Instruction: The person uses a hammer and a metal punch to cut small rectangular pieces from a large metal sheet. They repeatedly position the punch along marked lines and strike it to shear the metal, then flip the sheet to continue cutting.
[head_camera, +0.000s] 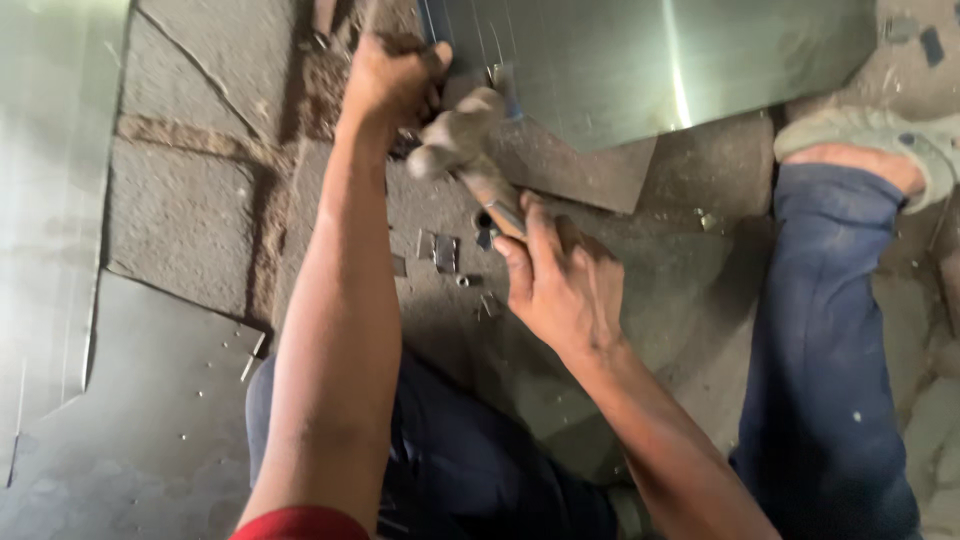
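The fingers of the right hand (562, 285), at centre frame, are clenched around the wooden handle of a hammer (470, 160). The grip sits at the lower end of the handle; the thumb lies along the shaft. The hammer's long axis runs from the fist up and to the left, and its blurred metal head ends at upper centre, just beside the left hand (392, 82).

The left hand is closed at the upper centre of the frame, fingers curled against the near edge of a large metal sheet (650, 60). What the fingers pinch there is hidden by the hand and the hammer head; it cannot be told whether a small tool or only the sheet edge is held.

Key relation: the hammer head lies directly below and right of the left-hand fingers, nearly touching them. The left hand is the nearer hand to the sheet edge; the right hand is well apart from it, separated by the handle's length.

Surroundings: the sheet fills the upper right of the frame, over a darker metal offcut (590, 180). Small metal scraps (440, 250) lie on the stone floor (185, 210) between the forearms. A second sheet (150, 420) with small holes occupies the lower left. The person's blue trouser leg (830, 340) and sandalled foot (880, 145) sit at right.
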